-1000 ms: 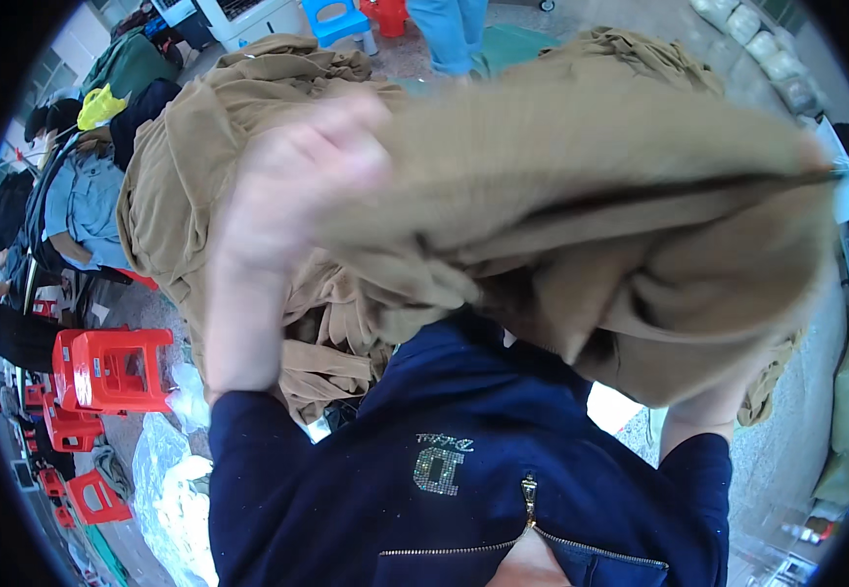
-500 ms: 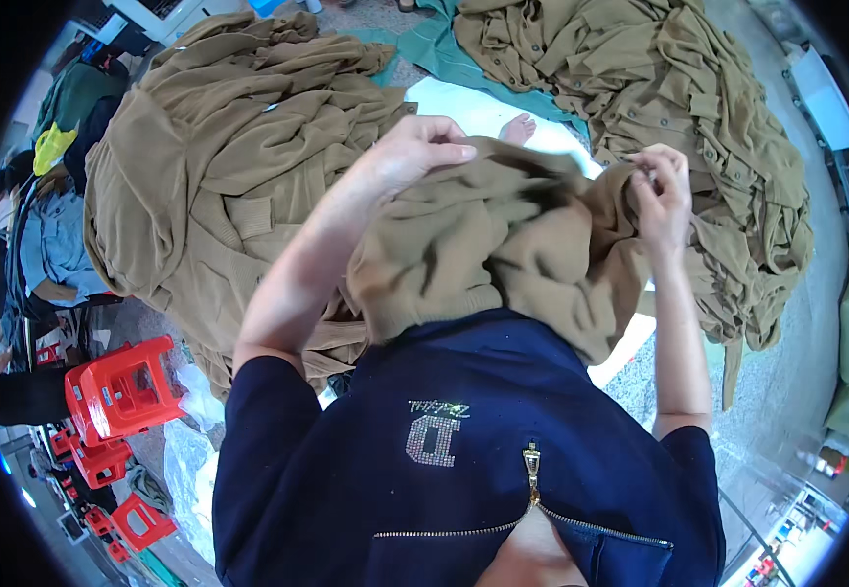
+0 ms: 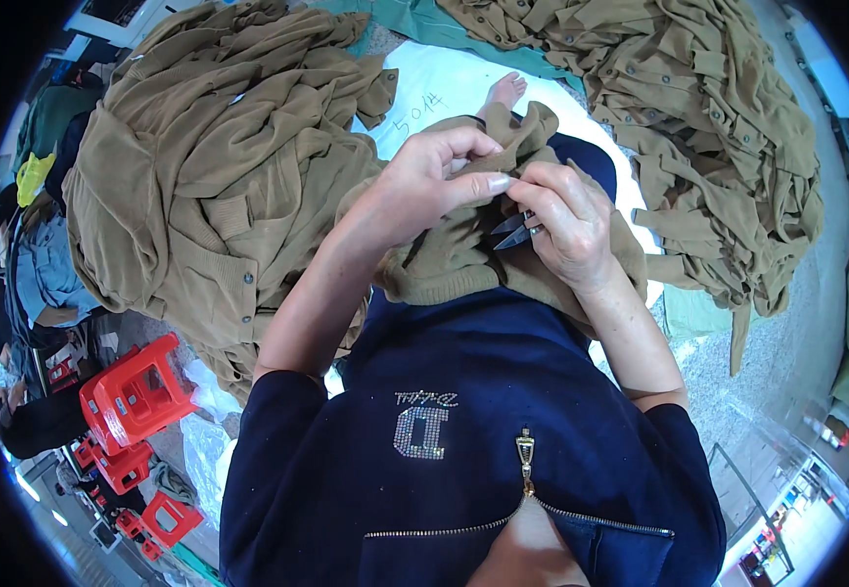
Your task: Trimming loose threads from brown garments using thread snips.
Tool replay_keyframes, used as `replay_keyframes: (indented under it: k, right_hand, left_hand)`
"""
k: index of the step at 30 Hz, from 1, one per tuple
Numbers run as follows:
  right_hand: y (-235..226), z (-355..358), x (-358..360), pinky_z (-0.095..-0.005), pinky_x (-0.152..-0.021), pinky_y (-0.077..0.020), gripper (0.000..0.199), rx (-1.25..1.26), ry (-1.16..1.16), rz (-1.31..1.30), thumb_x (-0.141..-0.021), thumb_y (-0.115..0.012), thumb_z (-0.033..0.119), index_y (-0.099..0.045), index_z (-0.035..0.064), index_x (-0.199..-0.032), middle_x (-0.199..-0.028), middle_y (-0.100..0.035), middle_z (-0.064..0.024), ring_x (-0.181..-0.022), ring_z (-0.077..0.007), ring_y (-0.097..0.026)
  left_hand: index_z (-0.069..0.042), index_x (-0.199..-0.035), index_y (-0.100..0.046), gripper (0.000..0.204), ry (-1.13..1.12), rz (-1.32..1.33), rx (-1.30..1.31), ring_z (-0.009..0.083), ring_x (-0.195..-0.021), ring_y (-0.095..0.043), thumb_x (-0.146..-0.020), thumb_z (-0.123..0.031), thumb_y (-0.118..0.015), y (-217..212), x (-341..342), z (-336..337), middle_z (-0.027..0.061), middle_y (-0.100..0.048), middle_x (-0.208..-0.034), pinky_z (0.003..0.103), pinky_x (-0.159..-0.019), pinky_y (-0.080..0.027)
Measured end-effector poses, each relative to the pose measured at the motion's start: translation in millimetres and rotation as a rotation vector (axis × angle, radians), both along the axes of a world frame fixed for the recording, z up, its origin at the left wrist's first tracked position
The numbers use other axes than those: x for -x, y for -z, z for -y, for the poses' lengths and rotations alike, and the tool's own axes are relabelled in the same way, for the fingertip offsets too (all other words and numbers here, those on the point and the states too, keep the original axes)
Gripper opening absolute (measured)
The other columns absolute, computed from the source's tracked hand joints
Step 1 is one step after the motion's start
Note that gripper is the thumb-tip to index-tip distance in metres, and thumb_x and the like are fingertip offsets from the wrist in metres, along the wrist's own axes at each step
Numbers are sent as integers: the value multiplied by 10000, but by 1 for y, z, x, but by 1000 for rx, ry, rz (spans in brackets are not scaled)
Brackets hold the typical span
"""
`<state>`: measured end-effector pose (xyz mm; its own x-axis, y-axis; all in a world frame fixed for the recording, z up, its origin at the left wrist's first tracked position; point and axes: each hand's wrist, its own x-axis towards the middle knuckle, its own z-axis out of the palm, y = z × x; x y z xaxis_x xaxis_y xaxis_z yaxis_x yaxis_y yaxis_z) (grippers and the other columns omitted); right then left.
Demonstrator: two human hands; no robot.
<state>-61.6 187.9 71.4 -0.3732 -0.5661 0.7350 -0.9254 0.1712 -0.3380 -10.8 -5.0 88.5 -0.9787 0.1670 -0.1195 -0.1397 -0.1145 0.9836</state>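
A brown knitted garment (image 3: pixel 444 279) lies bunched over my lap. My left hand (image 3: pixel 426 184) pinches a raised part of it between thumb and fingers. My right hand (image 3: pixel 573 223) meets the left thumb tip, its thumb and forefinger pressed together at the fabric. Tucked in the right palm are small thread snips (image 3: pixel 514 235), their pointed blades sticking out to the left above the garment. Whatever lies between the touching fingertips is too small to make out.
A large heap of brown knitted garments (image 3: pixel 160 196) lies to the left, and another buttoned heap (image 3: pixel 708 147) to the right. Between them a white sheet (image 3: pixel 424 83) lies over green cloth (image 3: pixel 434 24). Red plastic stools (image 3: pixel 140 391) stand at lower left, beside clear plastic (image 3: pixel 204 450).
Both hands have come together over the garment, having been apart and spreading it. The snips' blades now show in my right hand. The garment is more bunched, and my view has shifted slightly.
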Motion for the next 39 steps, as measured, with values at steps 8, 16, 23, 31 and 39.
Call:
replay_keyframes:
  k: [8, 16, 23, 31, 39]
  right_hand:
    - [-3, 9, -9, -331, -603, -556, 335, 65, -83, 355, -714, -653, -87, -573, 48, -1010, -1005, -592, -86, -820, -243, -656]
    - [11, 10, -16, -366, -596, -494, 327, 13, -81, 478, -704, -641, -87, -520, 45, -977, -882, -563, -105, -741, -278, -628]
    - [10, 7, -20, -339, -561, -457, 235, 65, -38, 577, -702, -627, -78, -522, 35, -879, -807, -543, -85, -644, -242, -577]
    - [13, -26, 20, -440, -804, -486, 173, -605, 258, 461, -791, -543, 44, -602, 49, -953, -955, -595, -105, -895, -328, -612]
    - [36, -72, 64, -410, -968, -450, 282, -973, 243, 784, -825, -606, 132, -641, 61, -1096, -1129, -619, -104, -1149, -290, -551]
  left_hand:
    - [7, -928, -651, 210, 18, -334, 401, 137, -821, -625, -752, -18, -763, -5, -8, 8, 75, -657, -868, 287, -748, -491]
    - [-7, -897, -585, 232, -74, -529, 673, 297, -780, -645, -712, 74, -700, -4, -29, 2, 123, -619, -854, 337, -664, -510]
    - [-20, -848, -591, 191, -180, -799, 793, 271, -689, -652, -711, 63, -694, 19, -27, -7, 109, -637, -789, 313, -602, -507]
    - [-49, -829, -649, 138, -136, -537, 1093, 213, -583, -586, -790, -124, -758, 24, -26, 27, 76, -604, -669, 321, -559, -465]
    - [27, -947, -685, 134, 38, 161, 634, 34, -672, -529, -867, -78, -710, 28, -47, 79, -21, -612, -715, 230, -588, -444]
